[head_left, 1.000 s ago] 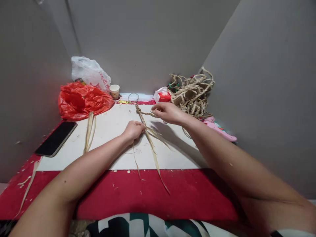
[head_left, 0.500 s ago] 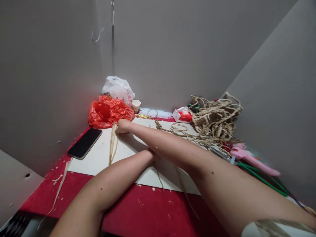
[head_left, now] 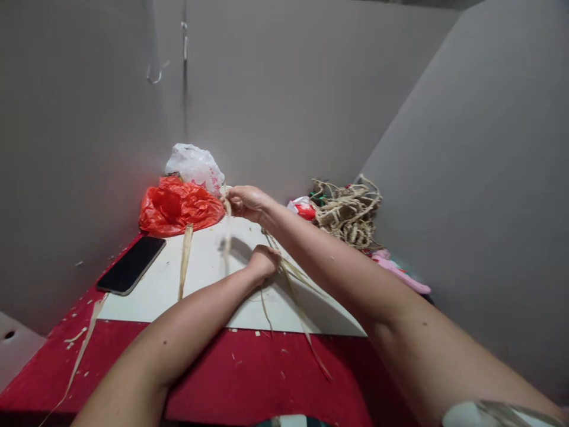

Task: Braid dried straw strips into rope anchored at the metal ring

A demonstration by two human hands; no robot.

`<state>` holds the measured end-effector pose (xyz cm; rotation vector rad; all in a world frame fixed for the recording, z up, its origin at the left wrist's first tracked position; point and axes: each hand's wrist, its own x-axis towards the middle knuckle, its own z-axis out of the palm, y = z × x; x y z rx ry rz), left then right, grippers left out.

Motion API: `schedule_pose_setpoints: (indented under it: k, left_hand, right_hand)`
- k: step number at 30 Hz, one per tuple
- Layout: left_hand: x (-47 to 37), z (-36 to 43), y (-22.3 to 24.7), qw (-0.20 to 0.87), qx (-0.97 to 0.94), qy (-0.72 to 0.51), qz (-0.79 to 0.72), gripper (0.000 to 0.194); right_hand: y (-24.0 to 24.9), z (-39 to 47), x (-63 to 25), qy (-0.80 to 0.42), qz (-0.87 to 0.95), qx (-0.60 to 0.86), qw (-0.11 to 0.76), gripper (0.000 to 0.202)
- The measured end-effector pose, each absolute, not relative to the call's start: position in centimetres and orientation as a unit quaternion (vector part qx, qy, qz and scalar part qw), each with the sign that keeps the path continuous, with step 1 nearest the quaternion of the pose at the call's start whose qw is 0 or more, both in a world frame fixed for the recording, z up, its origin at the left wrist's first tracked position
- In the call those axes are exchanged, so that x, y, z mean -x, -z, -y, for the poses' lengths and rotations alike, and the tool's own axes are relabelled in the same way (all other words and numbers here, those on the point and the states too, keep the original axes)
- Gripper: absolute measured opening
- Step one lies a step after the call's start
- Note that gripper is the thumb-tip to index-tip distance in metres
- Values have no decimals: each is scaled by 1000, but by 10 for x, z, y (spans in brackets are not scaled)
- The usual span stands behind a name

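1. One pale strip (head_left: pixel 228 228) hangs pinched in my right grip (head_left: pixel 248 203), over the white board (head_left: pixel 146 305).
2. My left grip (head_left: pixel 265 262) clasps fibre strands (head_left: pixel 303 277) over the board, nearer and right of the strip.

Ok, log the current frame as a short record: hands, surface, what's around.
left hand: low over the white rectangular board, closed on long tan fibre strands; fingertip detail hidden
right hand: near the board's far edge, pinching a thin pale fibre strip, hanging down, blurred
surface: board on red tabletop
left side: black flat-screened phone; crumpled red-orange plastic bag; crumpled white plastic bag behind it
right side: tangled tan rope pile
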<state>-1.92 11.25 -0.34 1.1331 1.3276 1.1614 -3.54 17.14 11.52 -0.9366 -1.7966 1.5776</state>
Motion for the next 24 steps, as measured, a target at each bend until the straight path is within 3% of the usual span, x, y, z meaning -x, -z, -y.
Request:
schedule_pose_setpoints:
  k: [3, 9, 16, 24]
  left_hand:
    - [16, -114, 7, 499, -464, -463, -567, 11]
    - [19, -118, 4, 544, -452, -453, -542, 22]
    - [25, -117, -2, 583, -456, -440, -509, 17]
    - [26, -117, -7, 598, -458, -437, -491, 11]
  right_hand:
    - [-135, -166, -18, -645, 603, 314, 349, 11]
    - [-103, -143, -110, -527, 615, 396, 433, 11]
    - [-18, -133, -138, -471, 628, 470, 403, 19]
    - [2, -131, -126, -369, 695, 484, 383, 13]
